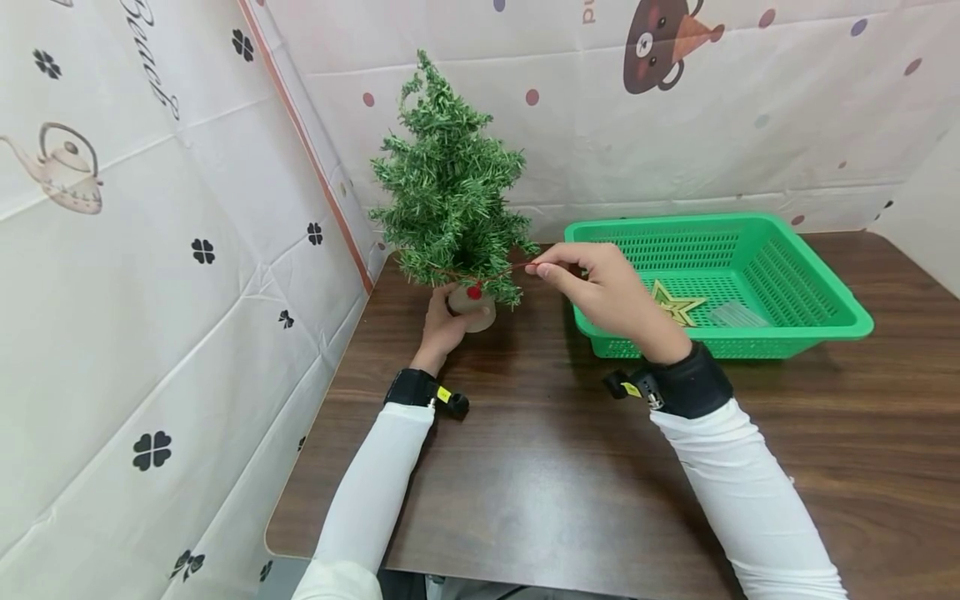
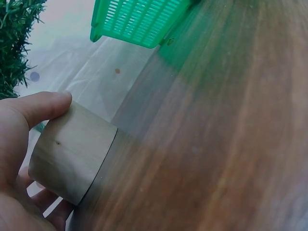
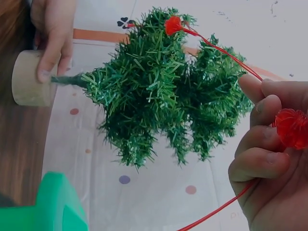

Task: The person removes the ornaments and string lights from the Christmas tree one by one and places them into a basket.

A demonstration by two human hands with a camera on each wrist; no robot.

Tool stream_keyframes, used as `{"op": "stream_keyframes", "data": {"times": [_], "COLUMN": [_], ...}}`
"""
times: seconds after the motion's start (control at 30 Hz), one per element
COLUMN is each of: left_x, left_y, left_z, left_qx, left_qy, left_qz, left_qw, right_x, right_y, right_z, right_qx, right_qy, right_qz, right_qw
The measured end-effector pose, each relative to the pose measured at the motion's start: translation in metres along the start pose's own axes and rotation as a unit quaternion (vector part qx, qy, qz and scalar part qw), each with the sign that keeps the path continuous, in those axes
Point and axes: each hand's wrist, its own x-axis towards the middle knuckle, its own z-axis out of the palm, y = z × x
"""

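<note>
A small artificial Christmas tree (image 1: 450, 183) stands on a round wooden base (image 2: 74, 149) at the back left of the table. My left hand (image 1: 441, 329) grips that base from the left side, thumb near its top edge. To the right of the lower branches, my right hand (image 1: 611, 287) pinches a thin red string (image 3: 230, 54) between thumb and index finger. The string runs across to the tree's lower branches, where a red ornament (image 1: 474, 292) hangs in front of the base. Another red ornament (image 3: 292, 129) lies against the right palm.
A green plastic basket (image 1: 720, 333) sits on the wooden table (image 1: 525, 475), behind and right of my right hand. Inside it are a yellow star (image 1: 677, 304) and a clear plastic item (image 1: 737, 315). A printed cloth (image 1: 172, 317) covers the walls behind and left.
</note>
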Motion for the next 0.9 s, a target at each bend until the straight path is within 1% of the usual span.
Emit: {"op": "stream_keyframes", "data": {"times": [0.13, 0.33, 0.43, 0.67, 0.77, 0.9], "left_x": [-0.001, -0.001, -0.001, -0.001, -0.002, -0.004], "left_y": [-0.001, -0.001, -0.001, -0.002, -0.002, 0.0], "left_z": [0.001, 0.001, 0.0, 0.0, 0.0, -0.001], "left_qx": [-0.008, -0.002, 0.0, 0.006, 0.011, 0.021], "left_qy": [0.0, 0.002, 0.001, -0.001, -0.001, -0.018], "left_qz": [-0.001, 0.0, 0.0, -0.002, -0.001, 0.004], "left_qw": [1.0, 1.0, 1.0, 1.0, 0.9999, 0.9996], "right_x": [-0.001, -0.002, -0.002, -0.003, -0.004, -0.005], "right_y": [0.003, 0.002, 0.003, 0.004, 0.004, 0.003], "right_z": [-0.005, -0.013, -0.016, -0.025, -0.029, -0.031], "right_qx": [0.009, 0.016, 0.01, 0.025, 0.019, 0.015], "right_qy": [0.026, 0.065, 0.075, 0.096, 0.103, 0.107], "right_qz": [0.006, 0.021, 0.021, 0.024, 0.027, 0.03], "right_qw": [1.0, 0.998, 0.997, 0.995, 0.994, 0.994]}}
